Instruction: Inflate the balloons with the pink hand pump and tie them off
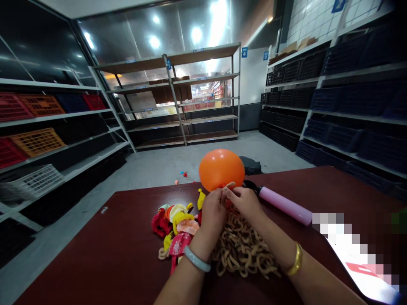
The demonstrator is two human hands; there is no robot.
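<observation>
An inflated orange balloon [221, 169] stands just beyond my fingertips, its neck end toward me. My left hand [213, 209] is closed in a pinch at that neck, which the fingers mostly hide. Thumb and fingers of my right hand [244, 204] are pressed together beside it, on a tan fuzzy cord [230, 184] whose short end sticks up against the balloon. Under my wrists lies a heap of looped tan cord [246, 248]. Left of my left hand is a pile of limp, colourful balloons [181, 224], red, yellow, white and pink.
A pink hand pump [286, 205] with a black end lies on the dark red table [104, 250], right of my hands. A white sheet [359, 264], partly pixelated, is at the right. Small scraps [184, 174] lie on the floor beyond. Shelves [178, 84] with crates surround the room.
</observation>
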